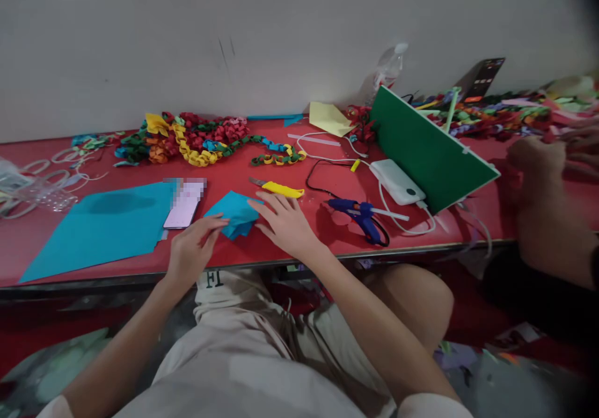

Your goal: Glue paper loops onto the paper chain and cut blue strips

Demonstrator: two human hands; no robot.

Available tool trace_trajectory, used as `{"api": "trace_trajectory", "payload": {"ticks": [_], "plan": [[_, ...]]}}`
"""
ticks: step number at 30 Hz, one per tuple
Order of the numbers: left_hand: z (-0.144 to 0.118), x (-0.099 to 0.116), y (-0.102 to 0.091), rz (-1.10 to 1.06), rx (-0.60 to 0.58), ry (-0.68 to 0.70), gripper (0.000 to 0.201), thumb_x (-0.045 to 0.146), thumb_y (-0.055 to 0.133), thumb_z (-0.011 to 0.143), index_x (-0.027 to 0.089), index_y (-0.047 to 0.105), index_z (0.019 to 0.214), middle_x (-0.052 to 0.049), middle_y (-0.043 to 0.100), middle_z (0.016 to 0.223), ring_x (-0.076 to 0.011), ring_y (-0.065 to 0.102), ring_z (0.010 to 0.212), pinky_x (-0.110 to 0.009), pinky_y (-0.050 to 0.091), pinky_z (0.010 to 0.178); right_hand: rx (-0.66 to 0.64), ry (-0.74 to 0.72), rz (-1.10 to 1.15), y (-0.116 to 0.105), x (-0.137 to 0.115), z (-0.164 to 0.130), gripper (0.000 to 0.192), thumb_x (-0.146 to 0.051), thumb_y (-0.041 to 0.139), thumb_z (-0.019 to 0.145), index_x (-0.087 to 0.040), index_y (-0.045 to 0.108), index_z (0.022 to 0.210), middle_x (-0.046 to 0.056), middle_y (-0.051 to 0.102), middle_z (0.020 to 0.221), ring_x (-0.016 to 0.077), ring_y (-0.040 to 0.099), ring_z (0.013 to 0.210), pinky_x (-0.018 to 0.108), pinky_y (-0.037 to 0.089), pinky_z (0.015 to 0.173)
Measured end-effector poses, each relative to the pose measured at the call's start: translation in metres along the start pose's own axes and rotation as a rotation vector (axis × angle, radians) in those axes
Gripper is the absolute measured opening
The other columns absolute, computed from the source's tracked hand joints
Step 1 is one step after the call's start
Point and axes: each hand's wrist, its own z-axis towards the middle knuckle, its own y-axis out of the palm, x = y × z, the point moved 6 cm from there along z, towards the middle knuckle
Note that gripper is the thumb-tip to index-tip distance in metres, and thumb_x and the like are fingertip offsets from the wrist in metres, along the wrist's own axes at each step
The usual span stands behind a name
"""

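A small folded piece of blue paper (235, 213) lies on the red table (327, 243) near the front edge. My left hand (194, 249) pinches its left edge between thumb and fingers. My right hand (284, 221) lies flat with spread fingers on its right side, pressing it down. A large blue paper sheet (105, 224) is spread to the left, with a phone (184, 206) resting on its right edge. A yellow utility knife (279, 188) sits just beyond my right hand.
A blue glue gun (362, 215), a white power bank (397, 181) with cables and a tilted green board (423, 146) are to the right. Colourful paper chains (206, 138) run along the back. Another person's arm (545, 212) rests at the right edge.
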Motion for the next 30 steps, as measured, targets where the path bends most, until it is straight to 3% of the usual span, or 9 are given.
{"api": "trace_trajectory", "payload": {"ticks": [3, 5, 8, 11, 15, 20, 23, 26, 30], "plan": [[0.013, 0.021, -0.016, -0.022, 0.109, 0.066, 0.013, 0.021, 0.065, 0.096, 0.023, 0.076, 0.103, -0.005, 0.083, 0.106, -0.0209, 0.079, 0.103, -0.033, 0.063, 0.096, 0.141, -0.005, 0.233, -0.019, -0.003, 0.006, 0.028, -0.032, 0.058, 0.104, -0.023, 0.068, 0.128, 0.011, 0.065, 0.146, 0.0277, 0.057, 0.133, 0.044, 0.044, 0.107], [0.027, 0.022, -0.019, -0.049, 0.161, -0.091, 0.020, 0.030, 0.072, 0.092, 0.022, 0.074, 0.110, -0.006, 0.082, 0.103, -0.0194, 0.080, 0.088, -0.030, 0.065, 0.084, 0.211, 0.101, 0.447, -0.030, 0.007, 0.009, 0.018, -0.035, 0.062, 0.102, -0.021, 0.073, 0.103, 0.008, 0.078, 0.114, 0.0230, 0.068, 0.107, 0.037, 0.050, 0.094], [0.052, 0.015, 0.008, -0.329, -0.070, -0.349, 0.046, 0.052, 0.076, 0.086, 0.017, 0.071, 0.115, -0.006, 0.080, 0.087, -0.0207, 0.076, 0.074, -0.028, 0.063, 0.065, 0.195, 0.350, 0.806, -0.032, 0.031, 0.008, 0.021, -0.040, 0.067, 0.095, -0.019, 0.070, 0.094, 0.002, 0.074, 0.083, 0.0166, 0.065, 0.074, 0.030, 0.051, 0.069], [0.071, 0.011, 0.037, -0.625, -0.273, -0.462, 0.056, 0.064, 0.076, 0.080, 0.015, 0.073, 0.106, -0.009, 0.078, 0.087, -0.0210, 0.073, 0.070, -0.030, 0.062, 0.060, 0.164, 0.445, 1.032, -0.029, 0.047, 0.003, 0.026, -0.038, 0.066, 0.092, -0.019, 0.074, 0.109, 0.003, 0.078, 0.093, 0.0168, 0.070, 0.080, 0.028, 0.055, 0.069], [0.087, 0.012, 0.058, -0.684, -0.367, -0.440, 0.055, 0.067, 0.077, 0.078, 0.019, 0.077, 0.104, -0.006, 0.076, 0.088, -0.0156, 0.066, 0.066, -0.024, 0.054, 0.055, 0.170, 0.395, 0.984, -0.033, 0.055, -0.004, 0.030, -0.022, 0.059, 0.093, -0.026, 0.080, 0.114, 0.003, 0.080, 0.115, 0.0200, 0.074, 0.107, 0.032, 0.057, 0.094], [0.087, 0.007, 0.078, -0.694, -0.379, -0.525, 0.050, 0.067, 0.069, 0.086, 0.020, 0.079, 0.101, -0.001, 0.068, 0.071, -0.0104, 0.052, 0.053, -0.021, 0.039, 0.045, 0.107, 0.380, 0.842, -0.039, 0.052, -0.011, 0.038, -0.017, 0.056, 0.096, -0.030, 0.079, 0.123, 0.003, 0.078, 0.126, 0.0223, 0.073, 0.114, 0.038, 0.056, 0.102], [0.087, 0.005, 0.083, -0.680, -0.374, -0.513, 0.043, 0.057, 0.074, 0.085, 0.020, 0.078, 0.107, -0.004, 0.075, 0.085, -0.0130, 0.061, 0.064, -0.022, 0.048, 0.055, 0.051, 0.464, 0.829, -0.035, 0.050, -0.014, 0.035, -0.027, 0.062, 0.098, -0.028, 0.075, 0.130, 0.004, 0.076, 0.130, 0.0228, 0.073, 0.113, 0.035, 0.058, 0.096], [0.088, 0.005, 0.084, -0.614, -0.378, -0.419, 0.039, 0.052, 0.073, 0.089, 0.019, 0.078, 0.110, -0.006, 0.078, 0.100, -0.0163, 0.068, 0.079, -0.023, 0.053, 0.067, 0.070, 0.588, 0.864, -0.028, 0.054, -0.017, 0.033, -0.040, 0.065, 0.099, -0.023, 0.077, 0.124, 0.006, 0.081, 0.119, 0.0209, 0.076, 0.098, 0.031, 0.060, 0.080], [0.085, 0.003, 0.086, -0.603, -0.400, -0.394, 0.037, 0.049, 0.073, 0.090, 0.019, 0.078, 0.113, -0.006, 0.079, 0.101, -0.0159, 0.068, 0.078, -0.023, 0.052, 0.065, 0.137, 0.618, 0.849, -0.022, 0.059, -0.016, 0.026, -0.033, 0.067, 0.097, -0.023, 0.079, 0.118, 0.004, 0.081, 0.118, 0.0205, 0.075, 0.106, 0.032, 0.060, 0.091]]}}
